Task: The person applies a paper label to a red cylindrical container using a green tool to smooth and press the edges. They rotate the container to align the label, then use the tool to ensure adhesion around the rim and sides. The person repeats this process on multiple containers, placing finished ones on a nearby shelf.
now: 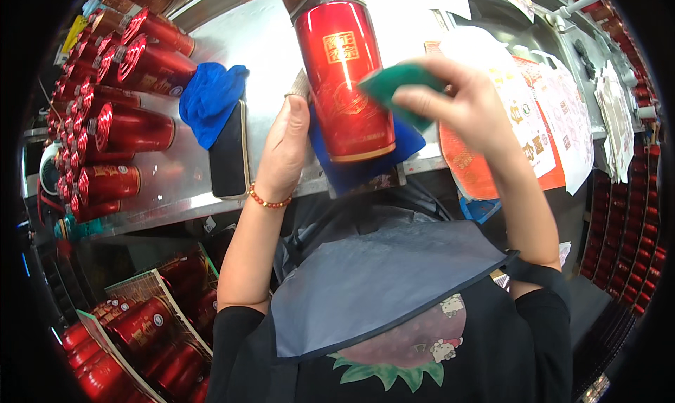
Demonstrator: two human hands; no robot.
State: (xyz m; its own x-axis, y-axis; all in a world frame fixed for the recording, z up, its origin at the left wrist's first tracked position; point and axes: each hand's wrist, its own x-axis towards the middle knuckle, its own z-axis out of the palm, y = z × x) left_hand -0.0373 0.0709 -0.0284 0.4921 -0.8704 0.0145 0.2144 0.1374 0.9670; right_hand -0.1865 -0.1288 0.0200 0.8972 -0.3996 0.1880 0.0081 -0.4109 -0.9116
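A: What do the fingers have?

B: The right fingers [425,102] are clamped, thumb against the rest, on a green pad [399,86] overlapping the bottle's side in view. The left fingers [297,118] lie along its other side, mostly hidden; I can't tell whether they grip.

A: And the glossy red bottle [344,125] itself?

B: Between both sets of fingers, base toward the wearer, over a blue cloth [411,144].

A: How would it handle?

B: Stiff, I'd judge, and slippery with that shine; breakable if it's glass. Weight I can't tell. I'd wrap the lower body from both sides, off the gold print.

A: Any lettering?

B: Between the fingers, a square gold seal panel [342,48] of characters, a round gold emblem nearer the base, then faint small print. Beyond the right fingers, printed sheets [524,122] carry red and gold characters. Farthest left of the left fingers, red bottles [133,127] stand on the surface [271,27], one with a round white badge.
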